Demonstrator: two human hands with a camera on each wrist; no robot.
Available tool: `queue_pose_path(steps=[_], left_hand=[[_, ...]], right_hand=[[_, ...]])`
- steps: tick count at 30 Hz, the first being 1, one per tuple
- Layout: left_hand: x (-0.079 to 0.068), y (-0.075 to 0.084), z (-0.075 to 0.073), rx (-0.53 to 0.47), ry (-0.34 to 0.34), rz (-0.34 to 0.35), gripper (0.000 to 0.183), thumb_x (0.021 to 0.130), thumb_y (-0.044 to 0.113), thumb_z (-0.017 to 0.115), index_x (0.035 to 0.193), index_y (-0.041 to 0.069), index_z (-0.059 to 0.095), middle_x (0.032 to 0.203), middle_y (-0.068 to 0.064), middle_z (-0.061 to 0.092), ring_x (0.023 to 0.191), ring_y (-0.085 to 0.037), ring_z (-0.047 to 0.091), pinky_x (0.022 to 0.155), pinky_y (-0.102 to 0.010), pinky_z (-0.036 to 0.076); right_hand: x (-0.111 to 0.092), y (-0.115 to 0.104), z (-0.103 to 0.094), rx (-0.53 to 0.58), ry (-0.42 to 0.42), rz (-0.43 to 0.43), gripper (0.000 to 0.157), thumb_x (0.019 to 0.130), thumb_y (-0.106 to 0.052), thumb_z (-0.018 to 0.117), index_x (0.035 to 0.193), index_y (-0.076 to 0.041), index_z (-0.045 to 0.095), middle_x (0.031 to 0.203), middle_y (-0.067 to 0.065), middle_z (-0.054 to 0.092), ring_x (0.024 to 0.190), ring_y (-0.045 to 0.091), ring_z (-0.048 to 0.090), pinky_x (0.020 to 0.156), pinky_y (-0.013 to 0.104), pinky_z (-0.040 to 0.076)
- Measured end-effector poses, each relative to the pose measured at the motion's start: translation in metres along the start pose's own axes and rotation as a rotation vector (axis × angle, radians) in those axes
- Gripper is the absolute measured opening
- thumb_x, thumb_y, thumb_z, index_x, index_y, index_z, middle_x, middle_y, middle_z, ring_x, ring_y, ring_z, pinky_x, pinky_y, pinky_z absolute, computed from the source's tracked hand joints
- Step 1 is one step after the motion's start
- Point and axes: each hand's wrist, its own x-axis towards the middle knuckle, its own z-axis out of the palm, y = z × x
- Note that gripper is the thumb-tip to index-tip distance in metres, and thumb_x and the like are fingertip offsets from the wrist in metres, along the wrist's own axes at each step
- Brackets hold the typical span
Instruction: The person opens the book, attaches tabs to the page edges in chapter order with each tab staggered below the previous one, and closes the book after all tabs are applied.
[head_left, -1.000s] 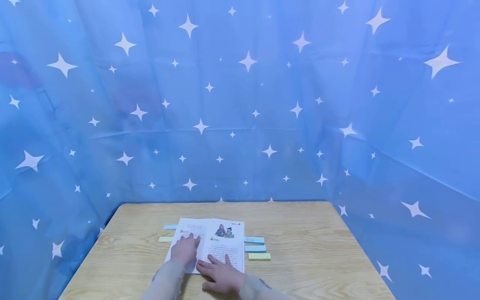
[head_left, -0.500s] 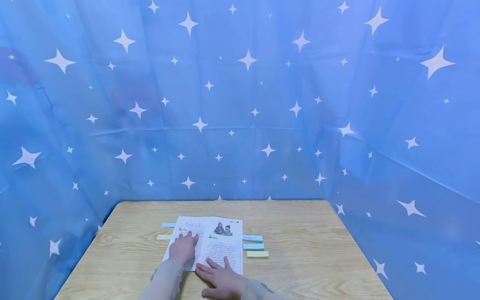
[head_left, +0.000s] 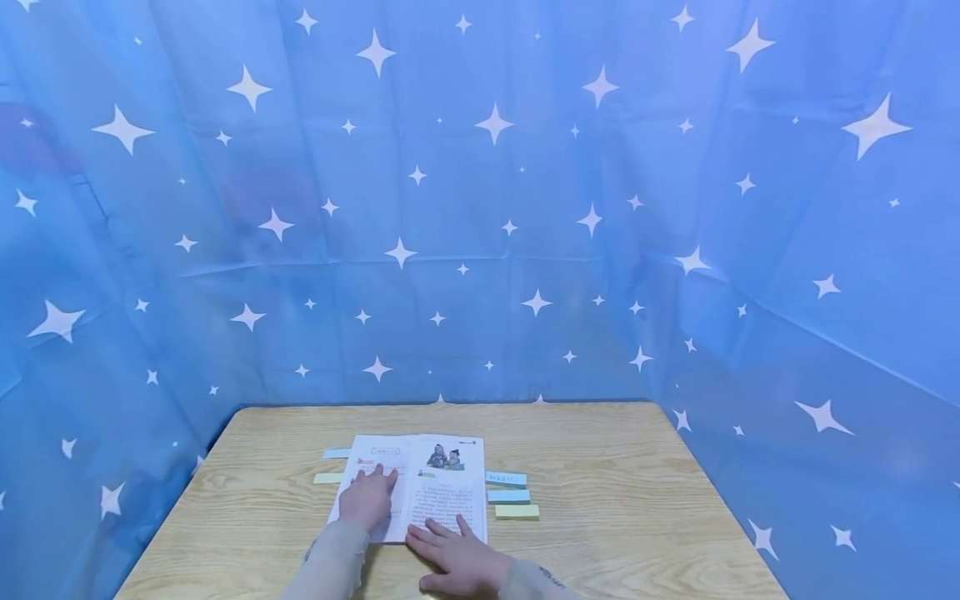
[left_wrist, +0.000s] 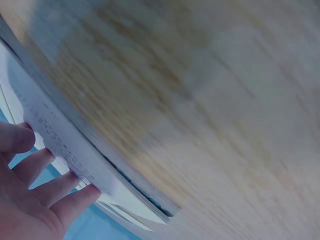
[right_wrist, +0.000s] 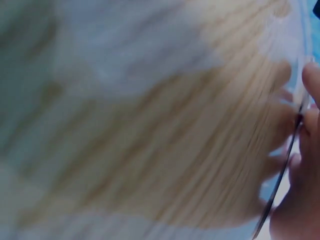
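Note:
An open book (head_left: 448, 496) lies on the wooden table, with printed text on both pages and a drawing of two figures at the top of the right page. My left hand (head_left: 366, 500) rests on the left page, fingers extended toward the upper text. In the left wrist view, the fingertips of this hand (left_wrist: 40, 195) touch the page. My right hand (head_left: 459, 557) is spread over the lower part of the right page, its thumb below the book's near edge. The right wrist view catches only part of the right hand (right_wrist: 302, 185) beside the book's dark edge.
Blue (head_left: 337, 453) and yellow (head_left: 327, 478) paper strips show at the book's left side. Two blue strips, one with handwriting (head_left: 507, 478), and a yellow strip (head_left: 517, 513) show at its right. A blue curtain (head_left: 480, 208) with white stars surrounds the wooden table (head_left: 637, 500).
My right hand has slid a little to the right and toward me, away from the book's centre fold. The left hand keeps its place on the left page.

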Motion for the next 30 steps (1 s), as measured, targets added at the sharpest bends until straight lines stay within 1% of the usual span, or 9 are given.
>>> queue_pose_path(steps=[3,7,12,15,19,22,24,28,30], left_hand=[[0.001,0.0,-0.003,-0.001,0.005,0.002,0.037,0.098,0.01,0.047,0.132,0.012,0.061,0.14,-0.022,0.049,0.128,-0.052,0.039,0.098,-0.066,0.037],[0.002,0.0,-0.006,-0.006,0.008,0.014,0.037,0.098,0.01,0.047,0.132,0.012,0.061,0.139,-0.023,0.05,0.127,-0.051,0.041,0.098,-0.066,0.037],[0.005,0.001,-0.005,0.008,0.017,0.019,0.035,0.097,0.012,0.048,0.13,0.012,0.063,0.136,-0.023,0.053,0.123,-0.05,0.047,0.094,-0.065,0.042],[0.008,0.002,-0.004,0.03,0.027,0.019,0.034,0.097,0.013,0.05,0.128,0.013,0.065,0.131,-0.021,0.058,0.118,-0.046,0.053,0.092,-0.065,0.043],[0.014,0.007,-0.009,0.084,0.059,0.037,0.034,0.095,0.012,0.052,0.127,0.012,0.066,0.125,-0.019,0.062,0.113,-0.043,0.058,0.092,-0.069,0.039],[0.016,0.012,-0.012,0.103,0.075,0.052,0.034,0.094,0.009,0.052,0.126,0.01,0.065,0.125,-0.019,0.062,0.115,-0.045,0.055,0.095,-0.071,0.035],[0.017,0.015,-0.011,0.111,0.087,0.067,0.035,0.094,0.009,0.052,0.127,0.009,0.064,0.127,-0.019,0.061,0.117,-0.046,0.053,0.096,-0.071,0.034],[0.014,0.021,-0.003,0.111,0.106,0.096,0.035,0.097,0.015,0.05,0.13,0.011,0.062,0.132,-0.018,0.058,0.122,-0.046,0.05,0.099,-0.071,0.032],[0.014,0.026,0.0,0.106,0.11,0.104,0.037,0.098,0.021,0.051,0.133,0.013,0.06,0.134,-0.016,0.057,0.124,-0.044,0.048,0.1,-0.07,0.032]], right_hand=[[-0.004,0.004,0.001,-0.016,0.02,-0.009,0.066,0.099,-0.057,0.036,0.155,-0.024,0.026,0.158,-0.012,0.022,0.145,0.016,0.018,0.11,0.062,0.022],[-0.007,0.009,0.0,-0.007,0.033,-0.011,0.066,0.099,-0.057,0.036,0.154,-0.022,0.027,0.158,-0.01,0.023,0.145,0.018,0.019,0.113,0.058,0.021],[-0.014,0.019,-0.003,-0.014,0.059,0.002,0.066,0.099,-0.056,0.037,0.153,-0.019,0.031,0.158,-0.006,0.026,0.145,0.021,0.022,0.114,0.05,0.024],[-0.021,0.025,-0.006,-0.022,0.087,0.002,0.065,0.099,-0.055,0.039,0.152,-0.017,0.033,0.157,-0.002,0.029,0.144,0.025,0.025,0.112,0.052,0.027],[-0.03,0.033,-0.014,0.002,0.115,0.008,0.065,0.099,-0.052,0.043,0.151,-0.015,0.036,0.156,0.002,0.031,0.143,0.029,0.026,0.111,0.057,0.027],[-0.035,0.037,-0.019,0.023,0.11,0.01,0.065,0.098,-0.052,0.044,0.151,-0.014,0.036,0.156,0.003,0.031,0.143,0.031,0.026,0.11,0.059,0.026],[-0.037,0.038,-0.02,0.04,0.086,0.024,0.065,0.098,-0.053,0.043,0.151,-0.016,0.035,0.157,0.002,0.03,0.143,0.029,0.024,0.111,0.058,0.025],[-0.041,0.036,-0.014,0.073,0.062,0.029,0.065,0.099,-0.053,0.042,0.152,-0.016,0.034,0.157,0.001,0.028,0.144,0.028,0.023,0.112,0.057,0.025],[-0.042,0.034,-0.012,0.082,0.059,0.017,0.065,0.099,-0.053,0.042,0.152,-0.016,0.033,0.157,0.001,0.028,0.144,0.028,0.023,0.111,0.056,0.025]])
